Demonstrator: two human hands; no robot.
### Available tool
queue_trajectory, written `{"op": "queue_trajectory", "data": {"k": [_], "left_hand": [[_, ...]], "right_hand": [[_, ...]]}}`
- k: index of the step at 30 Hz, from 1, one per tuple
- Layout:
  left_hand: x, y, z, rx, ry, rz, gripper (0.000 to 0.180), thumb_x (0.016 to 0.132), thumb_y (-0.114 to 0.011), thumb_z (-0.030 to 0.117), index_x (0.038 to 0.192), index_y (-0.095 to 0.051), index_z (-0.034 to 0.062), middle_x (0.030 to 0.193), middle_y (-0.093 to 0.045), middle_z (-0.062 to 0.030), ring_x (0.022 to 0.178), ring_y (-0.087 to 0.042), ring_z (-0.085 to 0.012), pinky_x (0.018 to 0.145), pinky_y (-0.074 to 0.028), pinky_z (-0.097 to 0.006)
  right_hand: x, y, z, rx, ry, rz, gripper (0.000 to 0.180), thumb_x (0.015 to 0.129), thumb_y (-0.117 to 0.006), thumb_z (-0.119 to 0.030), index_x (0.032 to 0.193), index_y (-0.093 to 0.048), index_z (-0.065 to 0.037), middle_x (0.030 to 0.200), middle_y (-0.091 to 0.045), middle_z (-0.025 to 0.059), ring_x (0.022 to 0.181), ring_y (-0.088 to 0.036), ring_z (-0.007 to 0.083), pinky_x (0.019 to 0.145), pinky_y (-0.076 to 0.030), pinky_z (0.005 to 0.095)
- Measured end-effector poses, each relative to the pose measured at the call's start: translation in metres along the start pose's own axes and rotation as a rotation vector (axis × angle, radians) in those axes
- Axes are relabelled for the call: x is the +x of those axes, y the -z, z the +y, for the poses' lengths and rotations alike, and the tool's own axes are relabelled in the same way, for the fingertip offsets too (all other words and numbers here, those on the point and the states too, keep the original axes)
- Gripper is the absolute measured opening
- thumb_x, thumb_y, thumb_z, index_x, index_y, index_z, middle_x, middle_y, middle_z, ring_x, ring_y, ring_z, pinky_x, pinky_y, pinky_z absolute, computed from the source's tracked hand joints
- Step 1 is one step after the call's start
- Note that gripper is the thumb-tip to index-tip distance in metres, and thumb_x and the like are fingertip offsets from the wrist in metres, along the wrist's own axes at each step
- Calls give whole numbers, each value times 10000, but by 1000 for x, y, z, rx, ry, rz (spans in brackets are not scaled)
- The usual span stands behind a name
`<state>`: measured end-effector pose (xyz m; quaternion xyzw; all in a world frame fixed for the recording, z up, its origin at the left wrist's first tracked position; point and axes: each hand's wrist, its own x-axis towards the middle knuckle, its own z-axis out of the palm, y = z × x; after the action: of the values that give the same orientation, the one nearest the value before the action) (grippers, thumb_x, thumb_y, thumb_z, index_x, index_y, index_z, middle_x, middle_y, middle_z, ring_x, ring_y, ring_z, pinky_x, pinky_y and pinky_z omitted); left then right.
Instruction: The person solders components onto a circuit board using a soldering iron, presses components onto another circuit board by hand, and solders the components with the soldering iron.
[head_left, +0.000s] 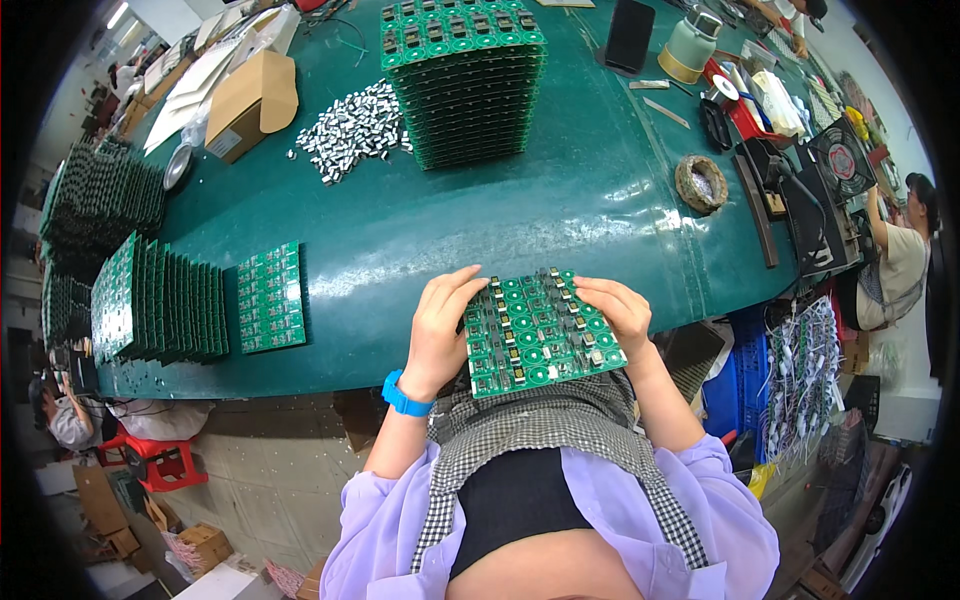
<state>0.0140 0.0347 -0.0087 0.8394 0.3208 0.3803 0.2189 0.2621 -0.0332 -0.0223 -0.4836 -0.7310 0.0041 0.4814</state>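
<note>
A green circuit board panel point(540, 335) with rows of small dark and silver parts rests at the near edge of the green table point(480, 215), over my lap. My left hand point(440, 325) grips its left edge, with a blue wristband below it. My right hand point(618, 310) holds its right edge, fingers curled over the top corner. A tall stack of the same green panels point(465, 85) stands at the far middle of the table. Beside that stack lies a pile of small silver metal parts point(355, 130).
A single green panel point(271, 297) lies flat at the left, next to panels standing on edge point(160, 300). A cardboard box point(250, 105) sits far left. A tape roll point(701, 183), a dark phone point(630, 35), a jar point(690, 45) and a small fan point(842, 158) lie right. Another person point(900, 260) sits far right.
</note>
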Motion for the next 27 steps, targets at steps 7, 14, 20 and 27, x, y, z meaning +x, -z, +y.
{"op": "queue_trajectory", "data": {"k": [7, 14, 20, 27], "left_hand": [[-21, 0, 12, -728, 629, 196, 287, 945, -510, 22, 1227, -495, -36, 993, -611, -107, 877, -616, -148, 753, -508, -275], [-23, 11, 36, -991, 699, 32, 384, 977, -507, 84, 1332, -419, -33, 958, -641, -60, 864, -585, -82, 754, -465, -229], [-25, 10, 36, -979, 662, 70, 343, 972, -504, 63, 1298, -423, -8, 992, -647, -74, 911, -587, -92, 794, -470, -239], [-18, 7, 41, -1015, 697, 127, 265, 1001, -471, 146, 1237, -443, 28, 1019, -617, -51, 945, -547, -82, 815, -441, -238]], "right_hand": [[-3, 1, 2, -107, 79, 189, 219, 683, -700, -11, 899, -666, 2, 952, -693, 180, 832, -700, 306, 709, -582, 342], [-3, 0, -3, -192, 147, 218, 209, 708, -698, 16, 914, -673, -8, 1005, -683, 177, 880, -696, 301, 723, -588, 335], [-1, -2, -3, -207, 159, 210, 221, 707, -693, 39, 921, -670, -7, 1019, -679, 175, 891, -693, 302, 731, -590, 332], [1, -4, -3, -185, 140, 204, 234, 696, -686, 64, 919, -670, -6, 1028, -677, 172, 893, -693, 303, 735, -590, 329]]}}
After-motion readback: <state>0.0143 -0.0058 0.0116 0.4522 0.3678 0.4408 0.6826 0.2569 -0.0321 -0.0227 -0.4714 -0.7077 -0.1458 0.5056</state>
